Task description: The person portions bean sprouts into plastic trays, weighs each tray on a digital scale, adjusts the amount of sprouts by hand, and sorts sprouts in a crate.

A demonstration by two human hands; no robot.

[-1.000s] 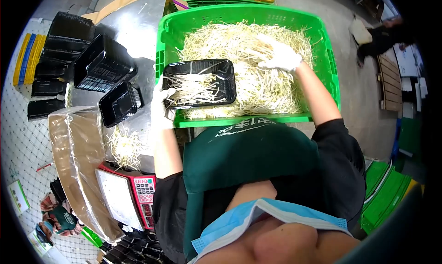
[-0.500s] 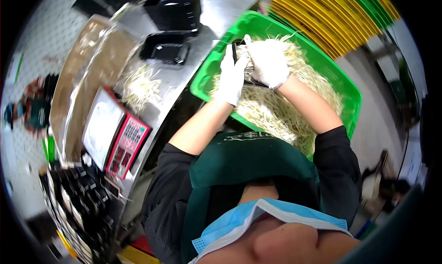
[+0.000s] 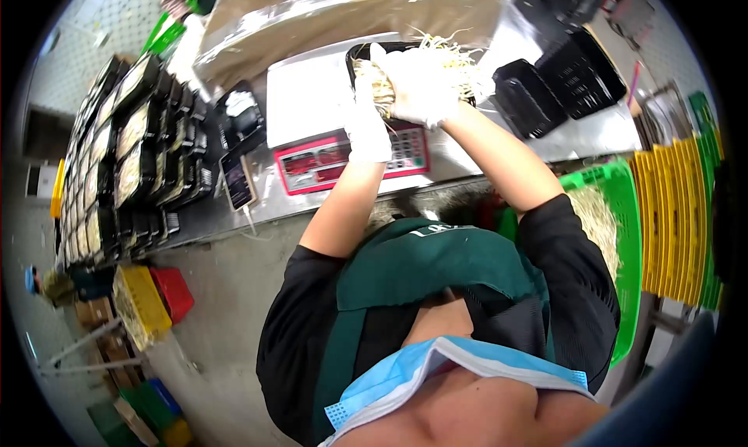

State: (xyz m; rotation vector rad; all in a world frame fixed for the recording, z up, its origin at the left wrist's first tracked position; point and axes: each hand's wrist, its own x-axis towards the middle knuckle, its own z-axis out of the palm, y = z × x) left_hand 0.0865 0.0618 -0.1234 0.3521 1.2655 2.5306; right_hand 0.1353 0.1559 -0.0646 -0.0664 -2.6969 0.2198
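A black plastic tray (image 3: 353, 52) filled with pale bean sprouts (image 3: 380, 93) is between my hands, over the right part of the scale (image 3: 304, 96). My left hand (image 3: 366, 128), in a white glove, grips the tray's near left side. My right hand (image 3: 425, 85), also gloved, lies across the tray with its fingers curled over the sprouts. Its fingertips are partly hidden. Loose sprouts (image 3: 463, 65) show just beyond and right of this hand. The scale's red front panel with its keys is partly covered by my left hand.
Empty black trays (image 3: 530, 96) lie to the right on the metal table (image 3: 592, 139). Stacked filled trays (image 3: 136, 155) stand at left, near a phone (image 3: 237, 181) with a cable. A green crate (image 3: 629, 252) of sprouts is at my right, beside stacked yellow crates (image 3: 674, 221).
My view and body have turned left from the green crate to the table. Both hands have carried the tray with sprouts from the crate to above the scale.
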